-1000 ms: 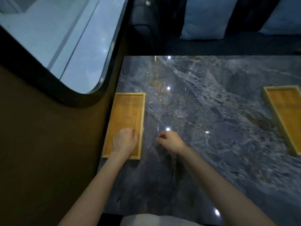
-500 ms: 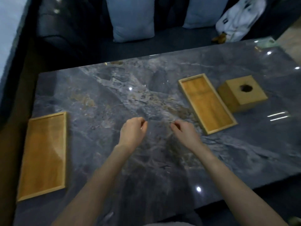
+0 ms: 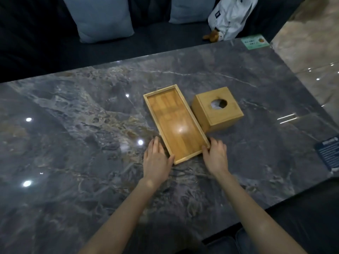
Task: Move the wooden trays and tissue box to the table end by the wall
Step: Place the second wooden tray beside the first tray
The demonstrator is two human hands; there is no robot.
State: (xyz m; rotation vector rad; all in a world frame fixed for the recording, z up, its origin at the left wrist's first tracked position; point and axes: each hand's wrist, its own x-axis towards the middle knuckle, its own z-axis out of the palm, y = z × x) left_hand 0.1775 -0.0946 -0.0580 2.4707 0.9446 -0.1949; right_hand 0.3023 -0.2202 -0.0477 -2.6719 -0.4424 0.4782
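At the near end of the wooden tray, my two hands bracketed its corners: the left hand lay flat on the marble with its thumb against the near left corner, the right hand pressed its fingers against the near right corner. Both were spread and touching the rim, not yet clamped; I judged this a two-sided hold meant to lift or slide the long tray without it swivelling. The tray lay empty and angled on the table, its far right edge just beside the tissue box, which stood upright with tissue showing in its round hole. The wall end lay out of view, so both pieces awaited moving.
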